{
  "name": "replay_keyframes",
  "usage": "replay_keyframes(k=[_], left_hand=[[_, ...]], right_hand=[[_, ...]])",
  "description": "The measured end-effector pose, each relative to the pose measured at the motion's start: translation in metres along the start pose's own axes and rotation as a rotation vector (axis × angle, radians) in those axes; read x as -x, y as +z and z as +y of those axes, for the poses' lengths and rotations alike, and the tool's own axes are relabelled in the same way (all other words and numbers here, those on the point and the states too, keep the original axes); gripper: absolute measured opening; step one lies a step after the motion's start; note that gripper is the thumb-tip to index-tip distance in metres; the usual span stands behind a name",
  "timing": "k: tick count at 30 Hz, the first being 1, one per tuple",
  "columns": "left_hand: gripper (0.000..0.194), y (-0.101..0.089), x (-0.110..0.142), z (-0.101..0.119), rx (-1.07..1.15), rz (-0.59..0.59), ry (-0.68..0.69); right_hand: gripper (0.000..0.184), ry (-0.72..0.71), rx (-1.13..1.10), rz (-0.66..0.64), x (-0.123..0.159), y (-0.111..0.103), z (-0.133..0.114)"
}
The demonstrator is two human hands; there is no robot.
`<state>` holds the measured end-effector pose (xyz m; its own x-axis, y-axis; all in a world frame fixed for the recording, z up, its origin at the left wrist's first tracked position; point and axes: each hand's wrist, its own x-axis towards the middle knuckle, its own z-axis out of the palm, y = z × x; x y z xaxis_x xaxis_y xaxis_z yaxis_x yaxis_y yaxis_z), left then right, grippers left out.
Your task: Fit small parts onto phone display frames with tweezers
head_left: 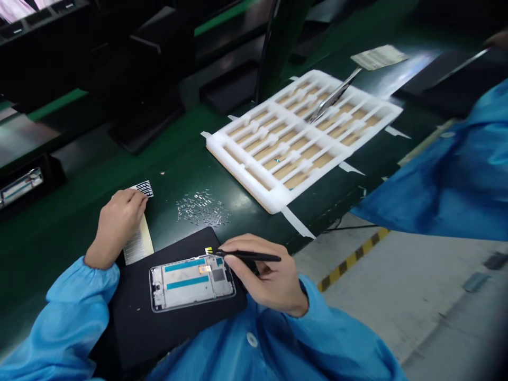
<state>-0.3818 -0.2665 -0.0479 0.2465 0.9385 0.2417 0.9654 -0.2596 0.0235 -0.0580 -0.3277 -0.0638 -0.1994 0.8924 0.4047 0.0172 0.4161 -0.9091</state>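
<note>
My right hand (pixel 266 275) is closed on black tweezers (pixel 249 256), whose tip touches the upper right corner of a phone frame (pixel 191 282) near a small yellow piece. The frame lies face up on a black mat (pixel 159 328) at the bench's near edge. My left hand (pixel 117 223) rests with curled fingers on a strip of small barcode labels (pixel 138 233) left of the mat; its fingertips press the strip's far end.
A pile of tiny shiny parts (pixel 203 209) lies on the green bench (pixel 71 211) behind the mat. Farther right stands a white slotted foam tray (pixel 301 135) with metal tweezers (pixel 333 96) resting on it. Another person's blue sleeve (pixel 452 174) reaches in from the right.
</note>
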Motion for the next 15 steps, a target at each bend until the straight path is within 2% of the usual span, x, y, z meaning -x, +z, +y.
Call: replay_keyframes(k=[8,11,13,15], left_hand=[[0.033,-0.018,0.004,0.016,-0.095,-0.089,0.043],[0.025,-0.032,0.016,0.034,-0.112,-0.102,0.089],[0.016,-0.042,0.031,0.055,-0.068,-0.063,0.218],[0.012,-0.051,0.048,0.078,0.037,-0.008,0.409]], right_hand=[[0.018,-0.003,0.013,0.013,0.001,-0.012,0.000],[0.024,-0.048,0.059,-0.005,0.002,-0.016,-0.009],[0.028,-0.091,0.148,-0.066,0.005,-0.014,-0.015],[0.032,-0.166,0.275,-0.157,0.011,-0.009,-0.020]])
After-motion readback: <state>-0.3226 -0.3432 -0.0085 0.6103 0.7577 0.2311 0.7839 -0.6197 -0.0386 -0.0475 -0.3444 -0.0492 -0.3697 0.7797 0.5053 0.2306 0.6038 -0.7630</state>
